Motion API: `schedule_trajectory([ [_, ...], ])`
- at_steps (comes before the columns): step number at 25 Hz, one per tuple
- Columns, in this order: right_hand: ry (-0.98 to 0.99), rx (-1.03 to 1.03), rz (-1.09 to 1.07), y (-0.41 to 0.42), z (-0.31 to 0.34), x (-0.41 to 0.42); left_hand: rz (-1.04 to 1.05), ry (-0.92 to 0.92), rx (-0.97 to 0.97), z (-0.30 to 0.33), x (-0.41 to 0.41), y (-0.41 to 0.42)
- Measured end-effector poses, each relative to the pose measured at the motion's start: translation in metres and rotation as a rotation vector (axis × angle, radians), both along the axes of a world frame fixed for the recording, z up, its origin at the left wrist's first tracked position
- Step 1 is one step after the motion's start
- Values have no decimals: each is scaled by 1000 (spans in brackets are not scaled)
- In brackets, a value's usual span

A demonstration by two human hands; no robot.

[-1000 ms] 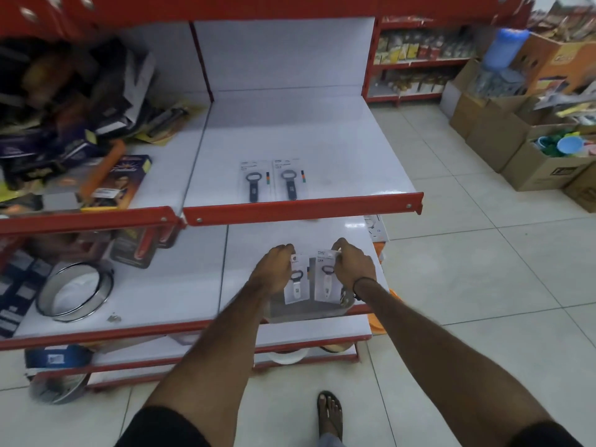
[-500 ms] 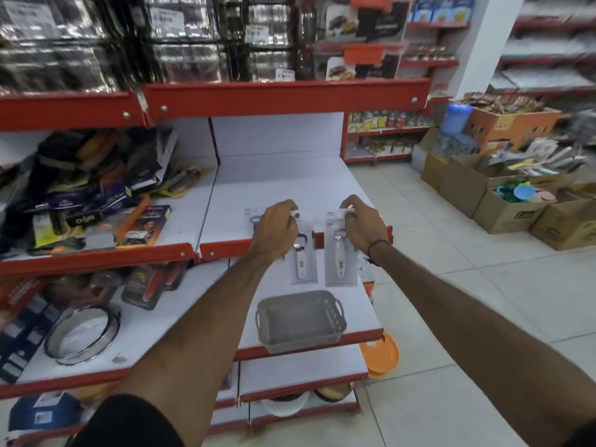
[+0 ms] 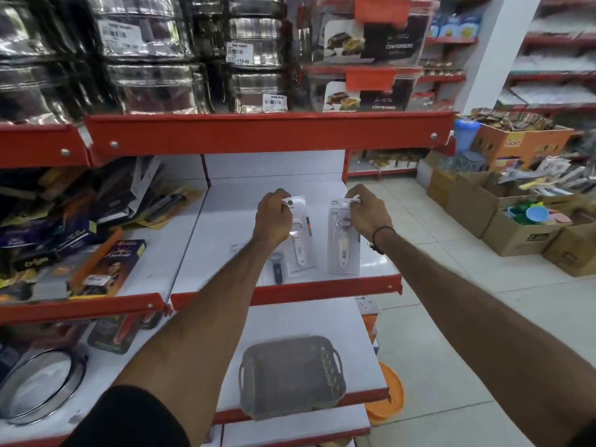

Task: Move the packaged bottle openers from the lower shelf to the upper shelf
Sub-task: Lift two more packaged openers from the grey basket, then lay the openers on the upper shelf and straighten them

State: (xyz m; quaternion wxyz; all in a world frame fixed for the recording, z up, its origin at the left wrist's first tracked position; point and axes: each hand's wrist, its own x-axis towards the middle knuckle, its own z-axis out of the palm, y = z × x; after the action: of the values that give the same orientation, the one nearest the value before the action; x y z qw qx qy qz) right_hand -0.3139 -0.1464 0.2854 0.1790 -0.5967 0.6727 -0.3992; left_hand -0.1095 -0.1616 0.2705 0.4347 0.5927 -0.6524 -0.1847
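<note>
Placing step in hand, with both packages held over the upper shelf (image 3: 225, 227) and not yet laid down. On the left, cluttered boxes (image 3: 96, 266) on the neighbouring shelf, well apart from the work. Then the left hand (image 3: 273, 221), fingers closed in a pinch on the top edge of the left packaged bottle opener (image 3: 301, 240), card hanging down with its lower end near or on the shelf surface, cannot tell which. Just below that hand, a dark opener (image 3: 277, 267) already lying flat on the same shelf, partly hidden by the forearm. Further right, the right hand (image 3: 366, 214), fingers likewise closed on the top corner of the right packaged bottle opener (image 3: 343, 240), lower edge close to the red front lip (image 3: 322, 287). Below, on the lower shelf (image 3: 306, 321), a grey basket (image 3: 290, 375), contents not visible. Next move probably: lower both cards flat beside the dark one, keep them clear of the front lip and of each other, then loosen the pinch and go back down for more, if any remain
</note>
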Motion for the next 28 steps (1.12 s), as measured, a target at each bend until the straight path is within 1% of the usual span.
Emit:
schedule_trajectory([
  [3,70,111,31,-30,-12,-4,-44,39,172,-18,-7,-26],
  [6,153,246,111,-41,-33,-11,-105,-35,320,-38,-13,-31],
  [8,228,304,138,-44,-41,-16,-128,-137,340,-43,-14,-34],
  [9,333,300,145,-45,-42,-18,-123,-225,333,-43,-12,-35],
  [11,560,230,147,-46,-43,-20,-127,-405,329,-40,-2,-35],
  [12,607,187,153,-45,-42,-18,-142,-439,335,-37,9,-33],
  [13,611,160,172,-45,-39,-13,-162,-428,342,-32,22,-33],
  [15,542,163,267,-44,-36,4,-153,-379,346,-23,53,-27],
  [17,463,244,411,-44,-31,25,-131,-387,391,-16,82,-22],
  [19,465,357,558,-41,-30,53,-136,-486,496,-12,108,-11],
  [21,535,448,644,-35,-35,75,-165,-624,617,-14,125,2],
  [22,567,479,661,-32,-39,83,-188,-676,664,-16,130,8],
  [24,629,512,685,-27,-45,95,-239,-726,694,-22,138,15],
  [28,640,482,629,-21,-52,98,-272,-778,630,-30,140,20],
])
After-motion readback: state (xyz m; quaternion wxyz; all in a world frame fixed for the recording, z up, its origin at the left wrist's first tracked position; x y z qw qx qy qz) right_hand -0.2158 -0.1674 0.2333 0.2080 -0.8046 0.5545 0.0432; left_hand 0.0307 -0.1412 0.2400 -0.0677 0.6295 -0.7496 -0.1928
